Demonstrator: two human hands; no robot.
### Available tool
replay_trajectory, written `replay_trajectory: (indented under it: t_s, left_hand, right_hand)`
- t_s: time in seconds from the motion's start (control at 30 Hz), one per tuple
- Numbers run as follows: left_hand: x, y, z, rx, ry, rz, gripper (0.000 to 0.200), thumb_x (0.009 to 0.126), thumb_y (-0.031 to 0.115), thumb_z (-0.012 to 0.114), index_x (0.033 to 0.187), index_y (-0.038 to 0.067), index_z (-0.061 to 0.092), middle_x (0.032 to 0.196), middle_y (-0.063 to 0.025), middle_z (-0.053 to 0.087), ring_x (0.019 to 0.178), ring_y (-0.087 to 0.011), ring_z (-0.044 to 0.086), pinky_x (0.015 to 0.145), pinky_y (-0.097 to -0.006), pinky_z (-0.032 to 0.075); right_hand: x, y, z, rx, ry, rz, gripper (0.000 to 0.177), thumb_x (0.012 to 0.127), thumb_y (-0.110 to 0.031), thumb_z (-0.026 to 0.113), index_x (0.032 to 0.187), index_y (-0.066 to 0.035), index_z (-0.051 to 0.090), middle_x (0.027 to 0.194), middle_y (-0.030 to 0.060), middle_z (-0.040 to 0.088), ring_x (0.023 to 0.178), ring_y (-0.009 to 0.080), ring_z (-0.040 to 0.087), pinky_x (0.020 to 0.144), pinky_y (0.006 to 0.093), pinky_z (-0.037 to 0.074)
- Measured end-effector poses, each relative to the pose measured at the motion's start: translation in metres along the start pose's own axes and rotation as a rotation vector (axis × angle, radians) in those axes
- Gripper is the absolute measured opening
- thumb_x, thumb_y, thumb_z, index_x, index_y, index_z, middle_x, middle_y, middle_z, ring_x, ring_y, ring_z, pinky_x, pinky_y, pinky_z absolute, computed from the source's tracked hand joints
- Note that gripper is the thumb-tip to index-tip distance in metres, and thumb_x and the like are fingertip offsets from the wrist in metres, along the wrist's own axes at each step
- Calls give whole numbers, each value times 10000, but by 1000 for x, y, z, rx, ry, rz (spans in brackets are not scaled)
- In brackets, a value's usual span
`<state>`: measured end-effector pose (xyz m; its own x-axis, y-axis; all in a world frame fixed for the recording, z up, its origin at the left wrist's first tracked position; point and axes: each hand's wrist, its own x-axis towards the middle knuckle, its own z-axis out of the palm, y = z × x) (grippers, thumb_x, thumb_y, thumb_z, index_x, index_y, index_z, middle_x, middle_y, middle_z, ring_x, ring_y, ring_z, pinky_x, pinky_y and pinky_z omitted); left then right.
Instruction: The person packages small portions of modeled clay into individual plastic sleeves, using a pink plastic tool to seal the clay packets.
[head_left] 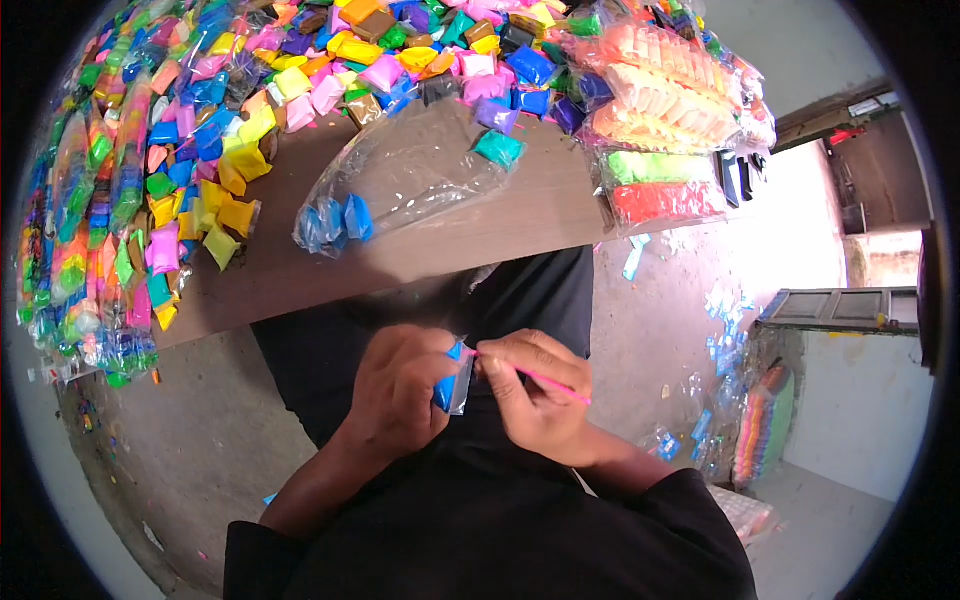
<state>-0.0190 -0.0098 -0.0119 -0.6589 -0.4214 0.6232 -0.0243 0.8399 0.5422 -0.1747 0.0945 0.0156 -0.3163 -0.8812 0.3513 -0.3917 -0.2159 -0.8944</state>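
My left hand (398,385) is closed around a small blue packet (448,385) with a clear plastic edge, held over my lap. Pinched between the thumb and fingers of my right hand (535,390) is a thin pink stick (553,384). Its left end meets the top of the packet, and the other end sticks out past my fingers to the right. Beyond both hands, on the table (440,250), lies a clear plastic bag (410,165) with a few blue packets (340,220) in its near left corner. A teal packet (499,149) lies at the bag's right edge.
Colourful packets (380,70) heap along the table's far side, with long filled plastic bags (100,200) at the left. Bundled peach packs (660,90) sit at the right above green and red ones (665,190). Blue scraps (725,320) litter the floor at right.
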Motion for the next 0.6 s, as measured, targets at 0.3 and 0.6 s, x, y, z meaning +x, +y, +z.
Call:
replay_trajectory:
  t_s: [0.3,0.6]
  left_hand:
    - [11,8,-15,-314,-47,-134,353,790,10,694,1106,51,544,1042,-156,628,847,-325,612,802,-434,481]
    - [3,18,-7,-493,-9,-393,207,994,41,561,1159,11,440,1006,-122,585,867,-115,548,795,-294,457]
  right_hand:
    - [-6,10,5,431,71,267,123,986,-30,650,1068,47,697,850,110,707,744,139,668,674,269,537]
    - [-6,15,4,920,-21,527,210,1004,-94,643,1171,33,646,880,116,714,768,160,687,657,283,561]
